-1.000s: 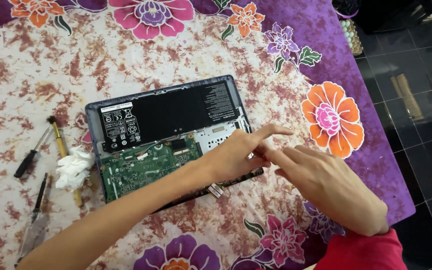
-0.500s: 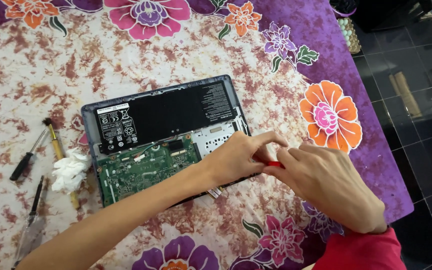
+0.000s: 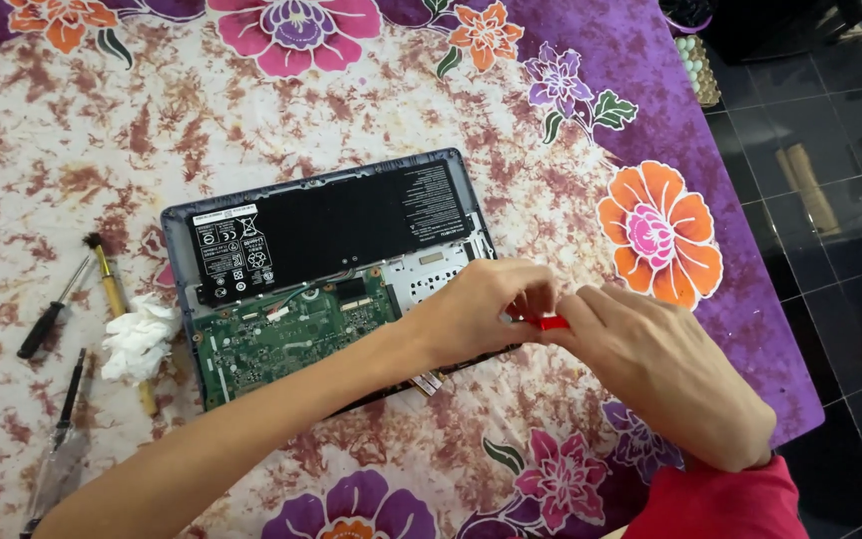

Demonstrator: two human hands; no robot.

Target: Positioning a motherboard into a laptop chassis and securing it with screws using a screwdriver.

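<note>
An opened laptop (image 3: 331, 269) lies bottom-up on a floral cloth, showing a black battery (image 3: 321, 235) and a green circuit board (image 3: 291, 334). My left hand (image 3: 476, 314) rests over the laptop's right part, fingers curled. My right hand (image 3: 655, 369) meets it from the right. Between their fingertips sits a small red object (image 3: 551, 321), pinched where both hands touch; it is too small to name. The laptop's right front corner is hidden under my left hand.
Left of the laptop lie a black-handled screwdriver (image 3: 47, 324), a small brush (image 3: 112, 289), a crumpled white tissue (image 3: 137, 339) and a second thin tool (image 3: 67, 404). The table edge runs down the right side, with dark floor tiles (image 3: 830, 200) beyond.
My left index finger was stretched out and has curled in. Both hands have closed together, and the small red object now shows between their fingertips.
</note>
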